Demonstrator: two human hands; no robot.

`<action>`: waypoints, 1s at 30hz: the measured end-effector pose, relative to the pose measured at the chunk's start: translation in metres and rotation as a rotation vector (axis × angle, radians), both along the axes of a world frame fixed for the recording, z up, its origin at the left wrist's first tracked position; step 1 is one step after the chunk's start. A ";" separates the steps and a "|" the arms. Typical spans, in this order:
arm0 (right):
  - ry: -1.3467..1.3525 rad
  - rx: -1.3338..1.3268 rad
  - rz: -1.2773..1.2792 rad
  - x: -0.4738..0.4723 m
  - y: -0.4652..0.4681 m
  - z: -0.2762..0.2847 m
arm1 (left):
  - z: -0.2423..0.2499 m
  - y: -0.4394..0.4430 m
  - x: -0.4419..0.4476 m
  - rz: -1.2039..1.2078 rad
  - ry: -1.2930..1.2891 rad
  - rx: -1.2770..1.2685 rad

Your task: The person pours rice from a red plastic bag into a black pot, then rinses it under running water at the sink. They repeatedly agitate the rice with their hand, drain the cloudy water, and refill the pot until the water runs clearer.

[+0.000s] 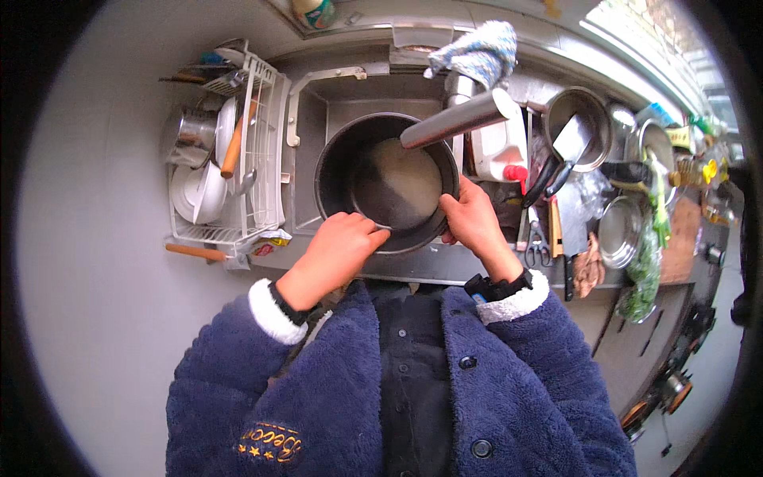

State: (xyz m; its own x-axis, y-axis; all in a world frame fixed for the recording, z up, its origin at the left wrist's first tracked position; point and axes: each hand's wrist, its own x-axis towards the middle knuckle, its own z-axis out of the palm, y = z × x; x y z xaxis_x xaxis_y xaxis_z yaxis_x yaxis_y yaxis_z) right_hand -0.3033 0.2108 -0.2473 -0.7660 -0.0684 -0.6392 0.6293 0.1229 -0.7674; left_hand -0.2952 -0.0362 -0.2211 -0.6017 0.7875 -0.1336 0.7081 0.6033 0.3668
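Observation:
A deep dark metal pot (334,173) is held over the stainless steel sink (310,131). Whitish grains, probably rice, lie at one side of its bottom (417,179), and water seems to cover part of them. My left hand (343,241) grips the pot's near rim, fingers curled over the edge. At the pot's right side my right hand (475,217) holds the rim, thumb on top and fingers beneath. A cylindrical metal faucet spout (456,119) reaches over the pot from the upper right. Whether water runs from it cannot be told.
Left of the sink stands a white wire dish rack (262,173) with bowls and utensils. A white jug with a red cap (498,149) is right of the faucet. Further right lie a saucepan (602,119), scissors (536,244), a cleaver (571,226), a steel bowl (620,232) and bagged greens (642,286).

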 end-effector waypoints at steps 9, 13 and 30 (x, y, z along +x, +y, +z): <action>-0.358 -0.078 0.139 0.017 -0.003 -0.005 | -0.043 0.008 0.044 0.178 0.061 0.127; -0.377 -0.168 0.060 0.013 -0.010 -0.014 | -0.035 0.007 0.049 0.186 -0.092 -0.011; -0.187 -0.148 -0.109 0.004 -0.045 -0.030 | 0.013 -0.053 0.016 0.427 0.024 0.326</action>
